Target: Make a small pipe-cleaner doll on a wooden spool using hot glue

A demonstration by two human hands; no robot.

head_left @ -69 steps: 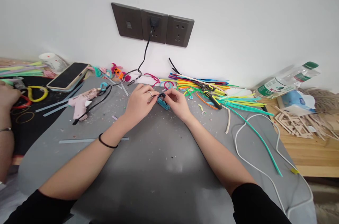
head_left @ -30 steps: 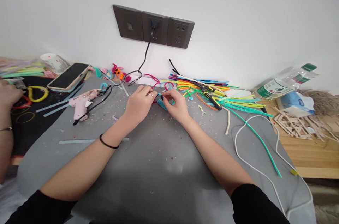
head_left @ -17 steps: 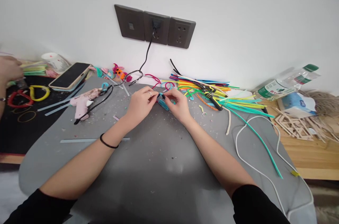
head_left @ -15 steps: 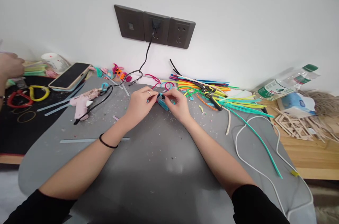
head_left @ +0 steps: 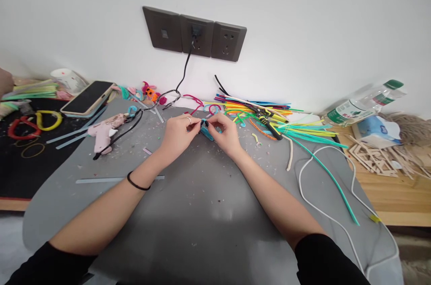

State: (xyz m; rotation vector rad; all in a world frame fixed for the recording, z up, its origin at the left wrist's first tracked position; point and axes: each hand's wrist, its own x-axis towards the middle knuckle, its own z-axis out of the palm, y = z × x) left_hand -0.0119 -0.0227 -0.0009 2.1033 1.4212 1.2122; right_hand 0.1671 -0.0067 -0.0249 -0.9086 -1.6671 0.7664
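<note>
Toward the left edge of the grey surface (head_left: 202, 213) a pink glue gun (head_left: 103, 130) lies on its side, its black cord (head_left: 183, 69) running up to the wall socket. Near the middle of the back edge, the left hand (head_left: 177, 134) has its fingers together, pinched on one end of a small teal pipe-cleaner piece (head_left: 206, 130) held just above the surface. The right hand (head_left: 227, 134) meets it from the other side, fingers clamped on the same piece, so the two hands nearly touch. The piece looks very light and fuzzy, soft on the outside yet probably wire-cored: it should bend easily and keep its bend, so a fingertip pinch close to the bending spot suits it best. Further right lie a heap of coloured pipe cleaners (head_left: 259, 112), yellow-handled cutters (head_left: 269, 125) and a white cord (head_left: 323, 186) toward the right edge.
</note>
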